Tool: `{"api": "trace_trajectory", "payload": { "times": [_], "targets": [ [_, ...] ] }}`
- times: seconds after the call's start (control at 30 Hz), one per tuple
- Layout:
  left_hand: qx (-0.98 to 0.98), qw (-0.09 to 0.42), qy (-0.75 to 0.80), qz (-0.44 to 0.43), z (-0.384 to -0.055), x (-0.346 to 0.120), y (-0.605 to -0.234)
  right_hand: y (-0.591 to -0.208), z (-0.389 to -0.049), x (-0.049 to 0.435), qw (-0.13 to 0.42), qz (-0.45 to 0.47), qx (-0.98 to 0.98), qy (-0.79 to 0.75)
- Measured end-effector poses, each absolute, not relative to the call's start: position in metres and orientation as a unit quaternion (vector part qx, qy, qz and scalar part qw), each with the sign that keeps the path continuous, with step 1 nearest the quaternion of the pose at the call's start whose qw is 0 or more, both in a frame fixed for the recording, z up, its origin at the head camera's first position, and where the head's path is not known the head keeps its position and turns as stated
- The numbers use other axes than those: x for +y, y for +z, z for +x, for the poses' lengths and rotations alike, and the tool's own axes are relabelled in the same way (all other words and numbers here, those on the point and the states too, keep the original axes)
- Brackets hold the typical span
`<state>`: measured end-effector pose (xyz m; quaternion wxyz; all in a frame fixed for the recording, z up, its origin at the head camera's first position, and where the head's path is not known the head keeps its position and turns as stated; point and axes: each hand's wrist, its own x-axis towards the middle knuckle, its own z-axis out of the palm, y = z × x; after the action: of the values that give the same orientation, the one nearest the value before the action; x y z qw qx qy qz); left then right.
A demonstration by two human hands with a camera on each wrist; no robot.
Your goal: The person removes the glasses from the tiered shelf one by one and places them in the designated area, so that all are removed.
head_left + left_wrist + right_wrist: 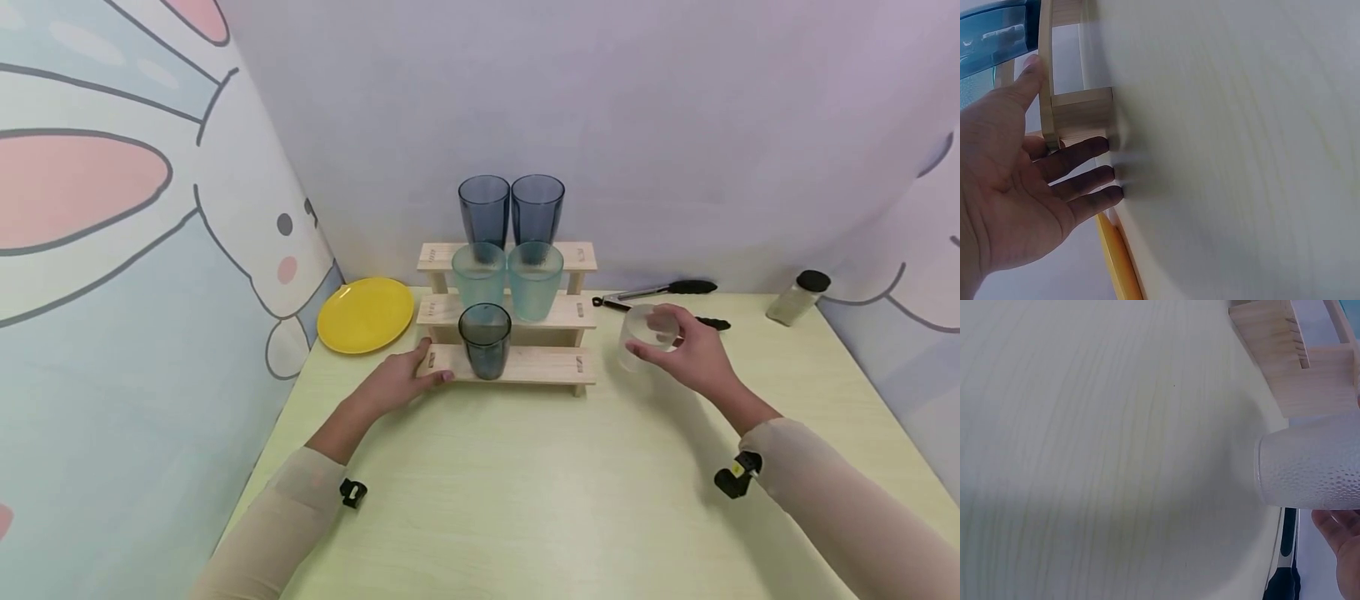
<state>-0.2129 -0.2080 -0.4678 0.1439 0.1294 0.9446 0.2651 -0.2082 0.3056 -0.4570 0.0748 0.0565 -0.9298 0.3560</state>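
From here I see the left hand [402, 382] pinching the wooden rack [543, 364] at its low left end, other fingers [1085, 184] spread | right hand [696, 354] gripping the clear cup [1310, 464], right of the rack, near the tongs [691, 287]

Can't see the bottoms of the dark blue glasses [484, 208] cleanly, only murky through the teal glasses [480, 275]. Can't follow the tongs [671, 288] all the way along the back edge of the counter [487, 500], thanks to the clear cup [1310, 462] and right grip [693, 354]. Can't make out the contents of the jar [792, 305] near the back right corner, way too small. Can't find the counter's front edge, cropped off the head view. Only get part of the cup in the right wrist view, lose most of the yellow plate [365, 315] in the left wrist one.
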Motion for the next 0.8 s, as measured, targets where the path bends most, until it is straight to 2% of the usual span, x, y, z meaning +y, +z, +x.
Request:
{"api": "trace_trajectory", "payload": {
  "times": [0.33, 0.8],
  "targets": [
    [0.944, 0.154, 0.263, 0.124, -0.2128, -0.2079, -0.4653, -0.4587, -0.2134, 0.3094, 0.036, 0.056, -0.929, 0.364],
    [0.945, 0.156, 0.26, 0.125, -0.2147, -0.2093, -0.4679, -0.4598, -0.2168, 0.3109, 0.013, 0.063, -0.927, 0.369]
  ]
}}
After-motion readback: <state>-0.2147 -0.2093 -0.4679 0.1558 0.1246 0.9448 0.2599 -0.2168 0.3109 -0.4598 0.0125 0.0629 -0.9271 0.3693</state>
